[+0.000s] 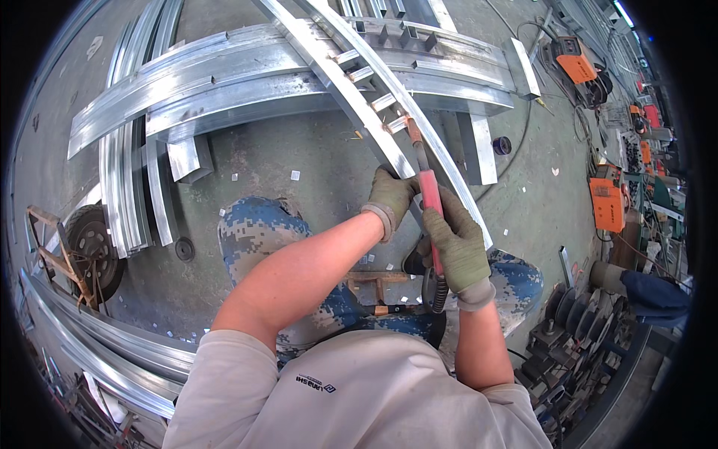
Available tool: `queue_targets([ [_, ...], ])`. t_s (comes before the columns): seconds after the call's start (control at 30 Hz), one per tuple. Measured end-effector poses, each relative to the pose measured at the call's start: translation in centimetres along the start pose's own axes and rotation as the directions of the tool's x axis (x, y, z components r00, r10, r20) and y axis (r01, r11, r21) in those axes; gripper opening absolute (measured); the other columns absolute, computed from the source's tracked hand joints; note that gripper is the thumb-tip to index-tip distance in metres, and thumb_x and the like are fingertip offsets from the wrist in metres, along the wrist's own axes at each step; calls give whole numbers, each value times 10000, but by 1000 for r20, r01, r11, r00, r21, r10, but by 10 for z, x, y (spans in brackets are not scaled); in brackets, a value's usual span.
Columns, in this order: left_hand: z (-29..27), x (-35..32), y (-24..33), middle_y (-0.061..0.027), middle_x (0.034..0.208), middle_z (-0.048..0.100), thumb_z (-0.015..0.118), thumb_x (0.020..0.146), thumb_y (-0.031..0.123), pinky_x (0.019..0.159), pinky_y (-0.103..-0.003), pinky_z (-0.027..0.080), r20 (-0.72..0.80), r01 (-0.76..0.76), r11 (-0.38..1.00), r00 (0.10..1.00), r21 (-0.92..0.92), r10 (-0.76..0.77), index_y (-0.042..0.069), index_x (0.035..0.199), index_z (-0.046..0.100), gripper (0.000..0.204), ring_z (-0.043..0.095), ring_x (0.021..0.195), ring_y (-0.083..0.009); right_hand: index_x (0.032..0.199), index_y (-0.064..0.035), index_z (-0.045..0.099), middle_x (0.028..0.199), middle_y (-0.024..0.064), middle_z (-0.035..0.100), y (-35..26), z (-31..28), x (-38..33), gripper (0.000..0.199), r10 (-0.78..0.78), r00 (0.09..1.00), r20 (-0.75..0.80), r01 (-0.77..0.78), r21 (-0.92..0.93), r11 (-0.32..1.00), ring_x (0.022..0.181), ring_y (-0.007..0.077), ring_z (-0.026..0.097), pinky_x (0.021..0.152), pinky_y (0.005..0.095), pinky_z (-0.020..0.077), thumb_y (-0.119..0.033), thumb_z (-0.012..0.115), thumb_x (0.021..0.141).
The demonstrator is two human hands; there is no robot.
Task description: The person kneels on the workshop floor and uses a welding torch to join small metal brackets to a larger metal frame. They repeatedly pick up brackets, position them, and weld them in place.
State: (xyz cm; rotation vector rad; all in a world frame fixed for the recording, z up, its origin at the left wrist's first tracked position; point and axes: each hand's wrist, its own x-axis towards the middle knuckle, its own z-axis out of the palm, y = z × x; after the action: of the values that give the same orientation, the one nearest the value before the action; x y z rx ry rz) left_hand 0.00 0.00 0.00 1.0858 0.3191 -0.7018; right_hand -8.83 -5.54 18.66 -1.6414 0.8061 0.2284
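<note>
My right hand, in a green work glove, is wrapped round the red handle of a welding torch. The torch's copper-coloured nozzle points away from me, at a short crosspiece between two long metal rails. Closed at the near part of the left rail is my gloved left hand, its fingertips close beside the torch; some fingers are hidden beneath. The right rail runs past the torch towards my right knee. Several short crosspieces join the rails farther off.
Wide metal beams lie crosswise under the rails. More long profiles are stacked at left, near a wheel. Orange machines and cables stand at right. A small can sits on the floor, with metal discs at lower right.
</note>
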Motion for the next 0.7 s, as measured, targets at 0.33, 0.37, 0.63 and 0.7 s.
queue_targets([
  [0.33,2,-9,19,-163,1186,711,882,817,142,871,-381,578,-33,48,999,998,-6,-48,-51,1320,510,655,695,1024,-243,1498,-30,544,1135,73,721,-3,-3,3,554,9,1000,29,-12,94,996,664,120,647,529,265,507,-290,684,1028],
  [0.37,4,-10,22,-163,1183,711,877,822,135,867,-380,578,-44,66,998,997,22,-65,-54,1317,509,645,697,1018,-243,1501,-29,539,1113,73,722,-3,-3,2,558,13,1000,28,-16,97,995,662,120,646,529,264,505,-288,684,1029],
  [0.63,-1,-5,15,-165,1163,714,857,834,107,848,-382,578,-49,38,999,998,18,-37,-69,1298,512,605,698,995,-244,1555,-91,496,1188,72,684,6,3,2,603,2,1000,20,-4,66,998,654,104,617,509,263,469,-245,704,1010],
  [0.7,0,-8,18,-157,1164,701,848,848,91,831,-383,595,-44,46,998,998,38,-44,-48,1315,507,595,701,991,-247,1556,-93,495,1155,71,691,7,2,2,607,20,1000,-1,-19,64,998,656,104,620,505,260,464,-245,705,1008],
])
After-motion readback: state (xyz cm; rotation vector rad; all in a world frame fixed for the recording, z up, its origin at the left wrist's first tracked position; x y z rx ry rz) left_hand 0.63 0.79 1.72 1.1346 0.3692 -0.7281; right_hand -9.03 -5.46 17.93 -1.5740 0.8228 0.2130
